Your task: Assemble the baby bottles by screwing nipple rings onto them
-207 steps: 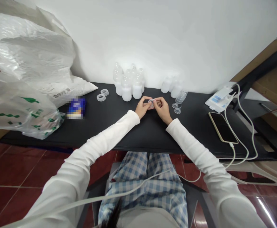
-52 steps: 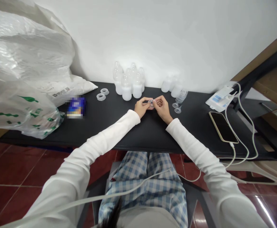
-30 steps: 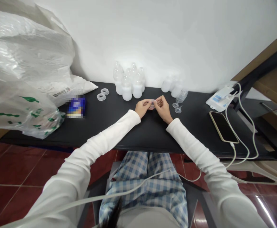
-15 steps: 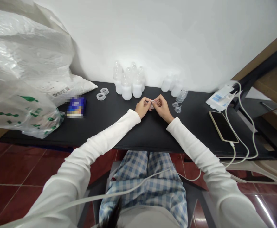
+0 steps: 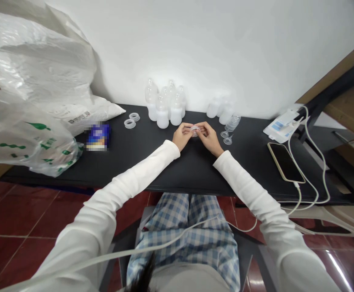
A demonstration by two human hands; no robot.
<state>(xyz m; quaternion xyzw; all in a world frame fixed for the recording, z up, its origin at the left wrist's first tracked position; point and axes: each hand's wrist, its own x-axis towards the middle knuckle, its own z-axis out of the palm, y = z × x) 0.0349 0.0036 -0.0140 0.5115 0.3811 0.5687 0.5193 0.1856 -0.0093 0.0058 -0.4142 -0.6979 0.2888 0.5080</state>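
Clear ring [image 5: 195,129] held just above the tabletop [image 5: 165,166], in front of the bottle cluster [image 5: 164,108]. It is pinched between both hands: left hand [image 5: 181,137] closed on its left edge, right hand [image 5: 209,138] closed on its right edge, fingertips meeting over it.

Piece is small, translucent and round; too small to tell whether it is hard plastic or soft silicone. Judged very light, smooth and likely slippery, and not fragile. The rim is the best place to hold it, thumb against forefinger, with little force.

Nearby: two loose rings [image 5: 130,122] of similar look, flat on the matte black top; clear funnel-shaped teats [image 5: 227,138], apparently soft; frosted bottles standing upright; crinkled plastic bags [image 5: 28,134]; glossy phone [image 5: 285,162] on its cable
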